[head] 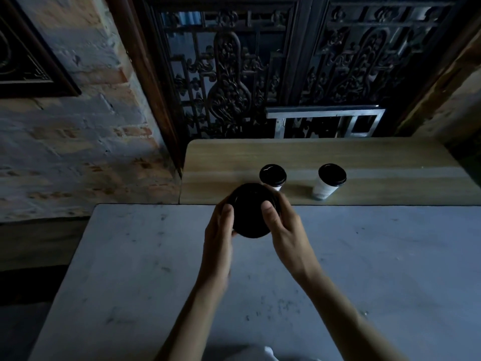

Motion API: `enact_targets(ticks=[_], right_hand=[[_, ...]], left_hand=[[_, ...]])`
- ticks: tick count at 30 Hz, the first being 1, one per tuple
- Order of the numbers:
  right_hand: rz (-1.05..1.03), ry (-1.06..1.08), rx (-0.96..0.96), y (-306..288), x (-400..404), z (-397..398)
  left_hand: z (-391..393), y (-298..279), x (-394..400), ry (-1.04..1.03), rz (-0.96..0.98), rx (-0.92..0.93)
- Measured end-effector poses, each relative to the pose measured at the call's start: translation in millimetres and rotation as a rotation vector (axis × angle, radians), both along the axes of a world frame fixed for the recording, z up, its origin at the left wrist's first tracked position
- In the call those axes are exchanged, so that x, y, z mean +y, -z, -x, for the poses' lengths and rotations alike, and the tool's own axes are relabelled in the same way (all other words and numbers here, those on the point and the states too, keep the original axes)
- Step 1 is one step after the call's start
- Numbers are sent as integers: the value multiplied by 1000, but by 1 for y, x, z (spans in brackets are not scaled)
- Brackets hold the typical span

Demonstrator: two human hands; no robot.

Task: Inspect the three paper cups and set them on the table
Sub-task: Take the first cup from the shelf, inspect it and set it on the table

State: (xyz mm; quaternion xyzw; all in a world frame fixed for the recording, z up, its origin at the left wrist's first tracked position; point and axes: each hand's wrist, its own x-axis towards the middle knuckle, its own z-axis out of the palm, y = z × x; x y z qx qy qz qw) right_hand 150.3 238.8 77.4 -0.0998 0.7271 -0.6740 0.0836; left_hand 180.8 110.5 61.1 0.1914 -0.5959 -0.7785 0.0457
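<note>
I hold one paper cup [250, 211] above the grey table, its black lid facing me and its body hidden beneath. My left hand [218, 235] grips its left side and my right hand [282, 225] grips its right side, thumb resting on the lid. Two more white paper cups with black lids stand upright on the wooden table behind: the left cup [272, 175] is just beyond the held cup, partly hidden by it, and the right cup [328, 181] stands apart to the right.
The grey table [377, 269] lies under my arms, with the wooden table [390, 162] butted against its far edge. A brick wall [78, 152] is on the left. A dark carved wooden screen [286, 69] stands behind the tables.
</note>
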Motion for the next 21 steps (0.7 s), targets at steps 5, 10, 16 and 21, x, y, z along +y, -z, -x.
enact_targets(ticks=[5, 10, 16, 21], right_hand=[[99, -20, -245, 52, -17, -15], [125, -7, -407, 96, -26, -27], [60, -87, -587, 132, -38, -40], [31, -136, -667, 150, -45, -49]], left_hand=[[-12, 37, -12, -54, -79, -186], [-31, 66, -21, -112, -86, -292], [-51, 97, -34, -164, -120, -401], [-63, 114, -43, -168, -138, -460]])
